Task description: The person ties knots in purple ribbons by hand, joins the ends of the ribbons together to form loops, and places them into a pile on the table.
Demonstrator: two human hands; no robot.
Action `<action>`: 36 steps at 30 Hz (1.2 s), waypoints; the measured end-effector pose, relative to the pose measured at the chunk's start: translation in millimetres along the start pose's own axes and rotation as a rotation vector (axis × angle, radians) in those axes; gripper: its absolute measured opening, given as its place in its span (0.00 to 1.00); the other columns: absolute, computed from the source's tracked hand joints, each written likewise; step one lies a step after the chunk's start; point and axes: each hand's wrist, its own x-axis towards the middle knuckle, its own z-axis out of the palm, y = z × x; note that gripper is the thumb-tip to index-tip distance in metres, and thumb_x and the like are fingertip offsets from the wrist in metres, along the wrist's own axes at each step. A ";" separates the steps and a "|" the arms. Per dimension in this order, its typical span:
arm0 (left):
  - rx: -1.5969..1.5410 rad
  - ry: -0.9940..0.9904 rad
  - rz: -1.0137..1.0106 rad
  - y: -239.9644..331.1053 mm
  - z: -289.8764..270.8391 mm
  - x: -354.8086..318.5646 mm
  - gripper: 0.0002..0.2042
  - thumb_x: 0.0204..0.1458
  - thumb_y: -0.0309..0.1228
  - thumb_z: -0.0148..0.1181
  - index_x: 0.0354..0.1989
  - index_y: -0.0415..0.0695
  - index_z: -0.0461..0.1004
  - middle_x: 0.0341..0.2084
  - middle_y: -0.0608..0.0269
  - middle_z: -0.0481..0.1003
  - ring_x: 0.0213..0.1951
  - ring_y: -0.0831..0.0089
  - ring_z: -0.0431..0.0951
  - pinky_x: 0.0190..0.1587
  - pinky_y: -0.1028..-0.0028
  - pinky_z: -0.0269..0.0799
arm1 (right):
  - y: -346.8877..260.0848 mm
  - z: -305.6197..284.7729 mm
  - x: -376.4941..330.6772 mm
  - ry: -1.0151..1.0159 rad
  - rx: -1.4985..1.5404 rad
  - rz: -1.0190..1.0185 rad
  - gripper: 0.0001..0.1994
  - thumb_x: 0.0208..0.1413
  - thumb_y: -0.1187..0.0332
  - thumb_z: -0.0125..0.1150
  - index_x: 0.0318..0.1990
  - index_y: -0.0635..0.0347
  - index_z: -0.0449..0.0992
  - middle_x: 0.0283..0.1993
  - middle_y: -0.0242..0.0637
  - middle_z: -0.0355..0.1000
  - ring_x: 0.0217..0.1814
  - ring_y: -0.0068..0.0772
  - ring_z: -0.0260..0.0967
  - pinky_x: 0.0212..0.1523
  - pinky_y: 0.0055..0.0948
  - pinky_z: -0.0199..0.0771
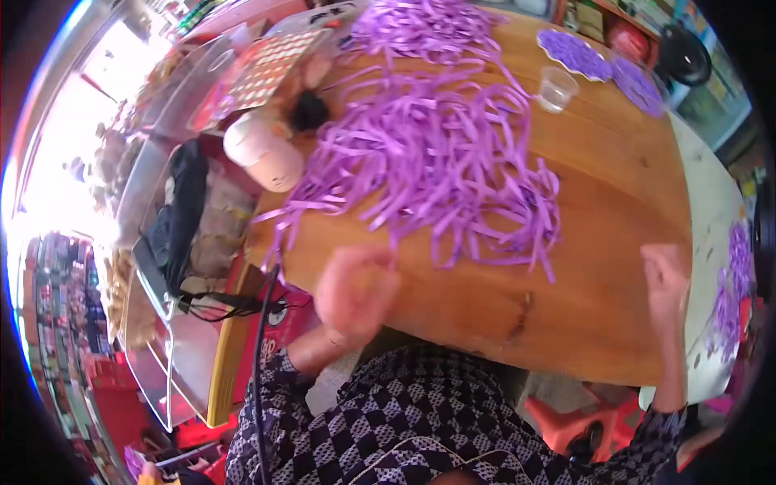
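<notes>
**Purple strips lie just past the left hand**

Purple paper strips [436, 153] are heaped on the round wooden table [598, 267], up and a little right of the left hand [356, 293]. Most strips run long from the far side down toward the near edge. The left hand is seen just under the lowest strip ends, blurred, with its fingers curled; whether a strip is pinched cannot be told. The right hand [667, 283] is held open at the table's right edge, well apart from the heap, with nothing in it. The left hand is nearer.

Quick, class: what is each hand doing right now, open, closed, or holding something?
Left hand: blurred, at the purple ribbon strips; grip cannot be told.
Right hand: blurred, on the wooden table; cannot be told.
</notes>
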 end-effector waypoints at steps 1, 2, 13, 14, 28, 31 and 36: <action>0.019 0.155 -0.030 -14.8 -10.8 3.1 0.16 0.41 0.22 0.60 0.41 0.37 0.68 0.31 0.59 0.72 0.32 0.70 0.73 0.33 0.73 0.67 | -18.8 0.9 -6.0 0.010 -0.003 -0.015 0.06 0.51 0.78 0.50 0.35 0.67 0.72 0.35 0.42 0.71 0.37 0.35 0.69 0.40 0.28 0.67; 0.044 0.314 -0.060 -29.0 -22.3 5.5 0.18 0.42 0.22 0.60 0.43 0.36 0.67 0.34 0.59 0.71 0.34 0.71 0.72 0.36 0.73 0.67 | -32.8 1.5 -8.5 -0.010 0.060 -0.094 0.06 0.50 0.80 0.50 0.34 0.68 0.72 0.35 0.41 0.71 0.36 0.32 0.68 0.39 0.26 0.67; -0.097 0.572 -0.578 -155.2 -60.5 58.6 0.43 0.30 0.35 0.72 0.55 0.30 0.53 0.47 0.47 0.63 0.48 0.63 0.66 0.50 0.69 0.62 | -150.0 26.2 38.4 -0.072 0.435 -0.461 0.07 0.45 0.84 0.53 0.32 0.68 0.73 0.34 0.42 0.72 0.34 0.33 0.71 0.34 0.25 0.70; -0.197 0.551 -0.550 -175.2 -55.4 57.0 0.46 0.27 0.35 0.73 0.55 0.28 0.53 0.47 0.47 0.63 0.47 0.62 0.67 0.51 0.70 0.62 | -156.3 30.4 40.9 -0.088 0.449 -0.482 0.07 0.45 0.84 0.53 0.33 0.68 0.73 0.35 0.42 0.72 0.35 0.33 0.72 0.35 0.25 0.71; -0.426 0.434 -0.405 -190.1 -42.9 74.8 0.36 0.27 0.28 0.73 0.48 0.35 0.61 0.41 0.56 0.68 0.40 0.67 0.71 0.43 0.71 0.69 | -135.5 47.6 25.7 -0.311 0.647 -0.162 0.08 0.49 0.83 0.50 0.35 0.69 0.74 0.35 0.37 0.72 0.31 0.22 0.68 0.32 0.19 0.69; -0.463 0.415 -0.421 -199.7 -43.2 74.8 0.36 0.29 0.26 0.72 0.51 0.35 0.60 0.42 0.56 0.68 0.42 0.65 0.70 0.45 0.69 0.68 | -130.0 45.5 20.0 -0.310 0.703 -0.112 0.07 0.50 0.83 0.50 0.36 0.69 0.74 0.36 0.36 0.71 0.30 0.21 0.67 0.31 0.18 0.69; -0.469 0.421 -0.426 -185.7 -44.6 72.7 0.40 0.30 0.26 0.72 0.54 0.32 0.55 0.47 0.52 0.64 0.47 0.63 0.67 0.50 0.67 0.65 | -125.5 39.7 15.2 -0.192 0.802 -0.103 0.08 0.52 0.82 0.49 0.36 0.69 0.74 0.36 0.36 0.71 0.30 0.19 0.65 0.31 0.17 0.67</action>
